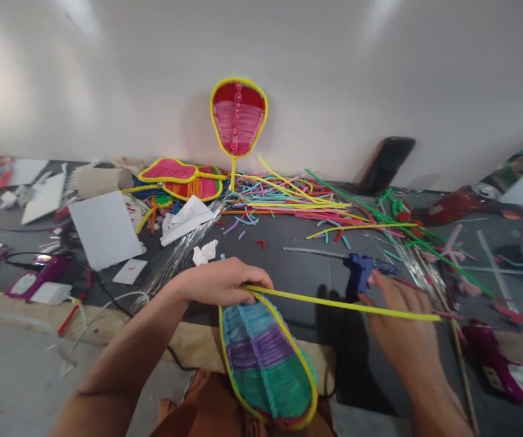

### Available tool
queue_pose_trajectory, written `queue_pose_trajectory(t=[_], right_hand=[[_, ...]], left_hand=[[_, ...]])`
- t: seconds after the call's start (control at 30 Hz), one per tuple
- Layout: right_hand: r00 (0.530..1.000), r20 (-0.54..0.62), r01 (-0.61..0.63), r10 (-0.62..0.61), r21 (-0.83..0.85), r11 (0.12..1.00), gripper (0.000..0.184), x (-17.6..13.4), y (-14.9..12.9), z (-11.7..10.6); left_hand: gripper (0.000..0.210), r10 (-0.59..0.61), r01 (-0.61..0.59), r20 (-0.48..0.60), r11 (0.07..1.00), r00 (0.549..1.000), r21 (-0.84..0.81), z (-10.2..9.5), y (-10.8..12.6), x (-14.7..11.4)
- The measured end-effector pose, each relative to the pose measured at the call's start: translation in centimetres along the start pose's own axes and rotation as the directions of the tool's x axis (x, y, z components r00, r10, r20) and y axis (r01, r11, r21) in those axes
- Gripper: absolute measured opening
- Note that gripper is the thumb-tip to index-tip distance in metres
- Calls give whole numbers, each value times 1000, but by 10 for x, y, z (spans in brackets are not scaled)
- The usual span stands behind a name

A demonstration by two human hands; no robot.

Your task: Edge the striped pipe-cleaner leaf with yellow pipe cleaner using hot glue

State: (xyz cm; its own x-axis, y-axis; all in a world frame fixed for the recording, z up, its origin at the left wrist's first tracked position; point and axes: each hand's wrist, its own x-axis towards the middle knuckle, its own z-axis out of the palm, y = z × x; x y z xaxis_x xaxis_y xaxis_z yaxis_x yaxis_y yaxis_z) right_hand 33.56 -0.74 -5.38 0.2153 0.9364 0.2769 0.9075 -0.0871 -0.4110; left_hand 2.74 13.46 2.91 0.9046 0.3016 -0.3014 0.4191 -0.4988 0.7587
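Observation:
My left hand [227, 282] is closed on the narrow top end of a paddle-shaped pipe-cleaner piece [266, 340], with blue, purple and green bands inside a yellow rim. A loose yellow pipe cleaner [320, 299] runs from under these fingers to the right, passing above my right hand [400, 309]. My right hand's fingers are closed around part of a blue glue gun [361, 276] at the tabletop. Its grip is partly hidden by the fingers. The piece hangs over the table's front edge, above my lap.
A red-and-pink paddle-shaped piece [238, 115] stands against the wall. Loose coloured pipe cleaners [289, 197] lie piled behind my hands. To the right are a phone [386, 164], a red can [459, 203] and a purple tool [507, 364]. White cards [104, 230] and cables lie left.

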Motion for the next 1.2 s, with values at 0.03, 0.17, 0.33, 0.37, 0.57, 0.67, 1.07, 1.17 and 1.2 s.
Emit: queue_pose_trajectory(t=[0.03, 0.17, 0.33, 0.37, 0.57, 0.67, 1.07, 1.17, 1.2], right_hand=[[997, 78, -25, 12, 172, 985, 38, -2, -12, 0], [874, 485, -385, -39, 739, 552, 48, -9, -62, 10], [917, 369, -285, -147, 869, 404, 20, -5, -92, 22], [932, 319, -213, -171, 865, 454, 15, -4, -94, 22], [950, 229, -43, -214, 771, 635, 16, -14, -93, 21], [949, 216, -7, -229, 742, 670, 17, -19, -93, 23], [951, 194, 14, -240, 750, 661, 21, -26, -98, 18], [930, 234, 10, -284, 755, 656, 23, -27, -96, 15], [922, 250, 8, -296, 752, 660, 24, -28, -95, 15]], left_hand=[[27, 1, -1, 1, 1000, 1000, 4, 0, 1, 1], [30, -15, 15, -5, 1000, 1000, 16, 3, 7, 4], [32, -32, 32, 11, 999, 999, 6, 5, 9, 7], [32, -34, 34, 15, 999, 999, -3, 6, 9, 7], [26, -23, 23, 3, 1000, 1000, 7, 5, 6, 8], [22, -13, 13, -3, 1000, 1000, 20, 5, 6, 9], [14, 20, -21, 12, 999, 1000, 33, 8, 1, 8], [14, 20, -20, 12, 999, 1000, 41, 9, 1, 9], [14, 19, -20, 9, 999, 1000, 47, 9, 1, 10]])
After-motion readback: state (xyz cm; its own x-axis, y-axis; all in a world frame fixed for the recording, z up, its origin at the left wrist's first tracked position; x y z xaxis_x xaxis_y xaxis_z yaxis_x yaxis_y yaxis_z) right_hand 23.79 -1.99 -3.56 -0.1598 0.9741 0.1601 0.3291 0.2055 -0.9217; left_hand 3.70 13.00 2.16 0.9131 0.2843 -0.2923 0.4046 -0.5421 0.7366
